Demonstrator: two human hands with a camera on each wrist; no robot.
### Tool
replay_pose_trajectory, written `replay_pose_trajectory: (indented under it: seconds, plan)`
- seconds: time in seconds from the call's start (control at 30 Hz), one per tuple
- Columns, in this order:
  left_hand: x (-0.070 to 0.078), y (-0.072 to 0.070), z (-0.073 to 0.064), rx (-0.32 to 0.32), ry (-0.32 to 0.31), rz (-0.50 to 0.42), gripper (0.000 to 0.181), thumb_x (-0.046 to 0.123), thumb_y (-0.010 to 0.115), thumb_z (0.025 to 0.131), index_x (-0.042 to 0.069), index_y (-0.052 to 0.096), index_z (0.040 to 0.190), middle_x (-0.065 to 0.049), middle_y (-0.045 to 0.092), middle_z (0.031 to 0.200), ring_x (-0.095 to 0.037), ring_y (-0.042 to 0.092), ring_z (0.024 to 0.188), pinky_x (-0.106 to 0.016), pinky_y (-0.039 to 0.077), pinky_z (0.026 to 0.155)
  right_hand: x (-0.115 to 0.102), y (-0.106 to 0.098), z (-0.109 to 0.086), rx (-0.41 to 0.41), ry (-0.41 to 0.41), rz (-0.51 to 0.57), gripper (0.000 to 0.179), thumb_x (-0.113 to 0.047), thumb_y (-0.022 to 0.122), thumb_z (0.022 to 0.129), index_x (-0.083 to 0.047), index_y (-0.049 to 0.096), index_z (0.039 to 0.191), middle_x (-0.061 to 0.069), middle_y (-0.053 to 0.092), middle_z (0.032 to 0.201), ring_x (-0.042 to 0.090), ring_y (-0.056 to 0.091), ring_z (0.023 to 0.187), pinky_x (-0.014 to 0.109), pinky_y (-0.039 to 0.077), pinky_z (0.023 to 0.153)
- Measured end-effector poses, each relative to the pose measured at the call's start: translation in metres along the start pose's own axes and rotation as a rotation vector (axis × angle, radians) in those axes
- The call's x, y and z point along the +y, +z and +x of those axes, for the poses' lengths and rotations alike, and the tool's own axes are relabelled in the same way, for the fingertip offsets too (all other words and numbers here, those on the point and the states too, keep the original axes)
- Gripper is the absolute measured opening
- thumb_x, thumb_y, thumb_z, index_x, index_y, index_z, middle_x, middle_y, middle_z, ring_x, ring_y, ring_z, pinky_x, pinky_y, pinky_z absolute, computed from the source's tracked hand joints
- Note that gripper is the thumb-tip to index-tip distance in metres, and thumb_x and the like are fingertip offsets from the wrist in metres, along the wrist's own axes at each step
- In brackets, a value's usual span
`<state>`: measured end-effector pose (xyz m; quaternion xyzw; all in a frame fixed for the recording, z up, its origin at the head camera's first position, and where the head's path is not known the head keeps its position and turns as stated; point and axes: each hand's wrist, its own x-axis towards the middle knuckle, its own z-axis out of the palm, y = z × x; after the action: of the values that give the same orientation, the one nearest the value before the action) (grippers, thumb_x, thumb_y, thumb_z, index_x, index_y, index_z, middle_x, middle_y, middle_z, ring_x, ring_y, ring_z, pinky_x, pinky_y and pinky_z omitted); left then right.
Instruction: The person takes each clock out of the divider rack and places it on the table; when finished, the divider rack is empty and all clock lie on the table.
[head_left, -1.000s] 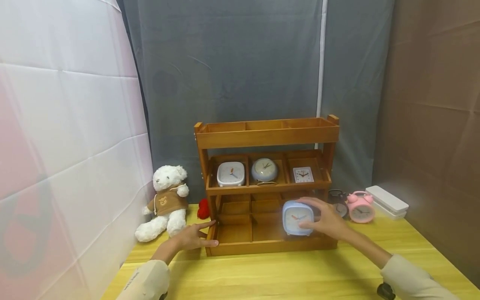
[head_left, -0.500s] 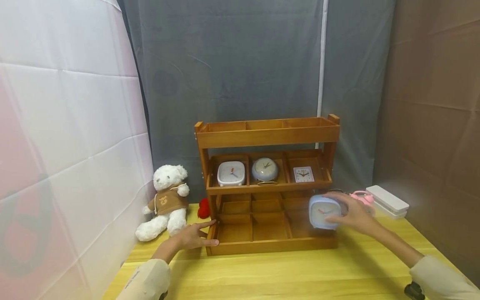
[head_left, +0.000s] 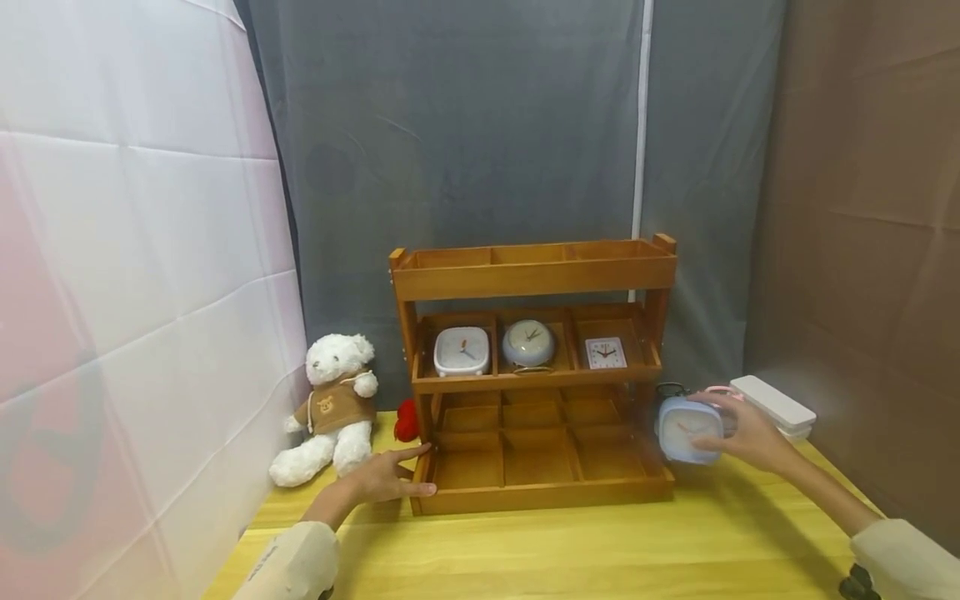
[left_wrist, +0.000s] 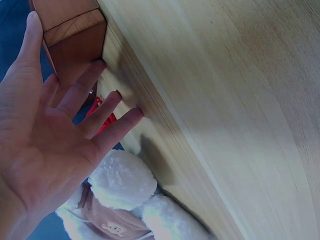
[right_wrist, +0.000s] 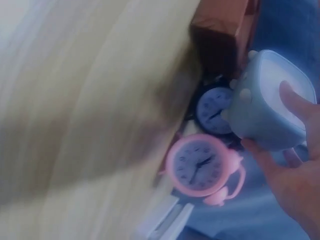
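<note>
My right hand [head_left: 750, 433] grips a light blue square alarm clock [head_left: 686, 429] off the right end of the wooden shelf [head_left: 543, 500]. In the right wrist view the thumb lies over the face of the clock [right_wrist: 272, 102]. Below it in that view are a black alarm clock [right_wrist: 214, 111] and a pink twin-bell alarm clock [right_wrist: 197, 165]; the held clock partly covers the black one. My left hand [head_left: 382, 475] touches the shelf's left front corner, with fingers spread in the left wrist view [left_wrist: 65, 125].
The middle tier bears a white square clock [head_left: 461, 350], a round clock [head_left: 528, 343] and a small square clock [head_left: 606, 353]. A white plush toy [head_left: 337, 408] and a red item [head_left: 406, 421] are left of the shelf. A white box [head_left: 772, 402] lies far right.
My right hand has carried the light blue clock rightward, from in front of the lower tier to beyond the shelf's right end. The left hand stays at the left corner.
</note>
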<state>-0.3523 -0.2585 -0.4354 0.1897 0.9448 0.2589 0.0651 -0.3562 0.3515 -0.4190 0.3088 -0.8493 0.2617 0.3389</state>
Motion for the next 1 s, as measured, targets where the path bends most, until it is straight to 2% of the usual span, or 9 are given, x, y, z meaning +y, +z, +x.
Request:
replay_pose_trajectory:
  seconds: [0.1,0.17,0.27,0.37,0.53,0.67,0.83,1.0]
  plan:
    - [0.0,0.001,-0.001,-0.006,-0.003,-0.02,0.089,0.052,0.083,0.086,0.014,0.046,0.158,-0.027,0.067,0.131,-0.039,0.07,0.114,-0.057,0.051,0.099,0.007,0.002,-0.008,-0.002,-0.029,0.047,0.069,-0.008,0.101,0.055,0.001,0.072,0.117,0.013,0.063,0.119,0.006,0.052,0.112,0.014,0.04,0.087]
    - [0.001,0.001,-0.001,-0.008,-0.004,-0.031,0.089,0.051,0.083,0.086,0.013,0.046,0.158,-0.028,0.066,0.131,-0.04,0.069,0.115,-0.057,0.051,0.098,0.01,0.003,-0.012,-0.002,-0.017,0.057,0.07,-0.007,0.101,0.055,0.003,0.071,0.118,0.015,0.065,0.12,0.002,0.053,0.11,0.013,0.041,0.086]
    - [0.001,0.001,-0.002,-0.008,-0.003,-0.037,0.09,0.05,0.083,0.086,0.012,0.046,0.158,-0.029,0.065,0.132,-0.041,0.069,0.115,-0.057,0.051,0.098,0.012,0.004,-0.018,-0.031,0.039,0.053,0.071,-0.01,0.101,0.057,0.005,0.07,0.12,0.019,0.069,0.117,-0.003,0.055,0.101,0.017,0.047,0.079]
    - [-0.001,0.001,-0.003,-0.008,-0.005,-0.04,0.09,0.05,0.083,0.086,0.012,0.046,0.158,-0.029,0.064,0.134,-0.04,0.069,0.115,-0.057,0.052,0.098,0.013,0.007,-0.021,-0.067,0.084,0.065,0.069,-0.012,0.1,0.06,0.005,0.07,0.12,0.02,0.073,0.111,0.0,0.059,0.093,0.024,0.052,0.073]
    - [-0.002,0.001,-0.002,-0.014,-0.001,-0.048,0.09,0.05,0.083,0.086,0.012,0.045,0.158,-0.03,0.063,0.135,-0.04,0.069,0.116,-0.057,0.051,0.098,0.018,0.016,-0.028,-0.09,0.104,0.17,0.065,-0.004,0.098,0.064,0.006,0.068,0.121,0.024,0.069,0.116,0.001,0.061,0.1,0.028,0.058,0.074]
    - [-0.002,0.001,-0.001,-0.011,0.003,-0.039,0.089,0.05,0.083,0.087,0.013,0.046,0.158,-0.029,0.065,0.132,-0.039,0.069,0.115,-0.057,0.051,0.098,0.025,0.024,-0.032,-0.059,0.079,0.221,0.064,0.003,0.096,0.063,0.004,0.067,0.121,0.025,0.065,0.122,-0.006,0.055,0.114,0.019,0.053,0.083]
    - [0.0,0.0,0.0,-0.011,-0.001,-0.024,0.089,0.051,0.083,0.086,0.013,0.046,0.158,-0.027,0.068,0.128,-0.038,0.07,0.113,-0.056,0.052,0.098,0.032,0.034,-0.03,-0.031,0.008,0.276,0.063,0.016,0.09,0.058,0.004,0.067,0.116,0.031,0.063,0.122,-0.012,0.043,0.131,0.006,0.035,0.101]
    - [0.0,0.0,0.0,-0.004,-0.007,-0.004,0.088,0.051,0.083,0.086,0.014,0.047,0.158,-0.025,0.07,0.125,-0.038,0.07,0.112,-0.056,0.052,0.097,0.033,0.037,-0.029,-0.029,0.012,0.246,0.063,0.015,0.092,0.056,0.002,0.068,0.114,0.032,0.065,0.12,-0.013,0.044,0.128,0.006,0.035,0.1]
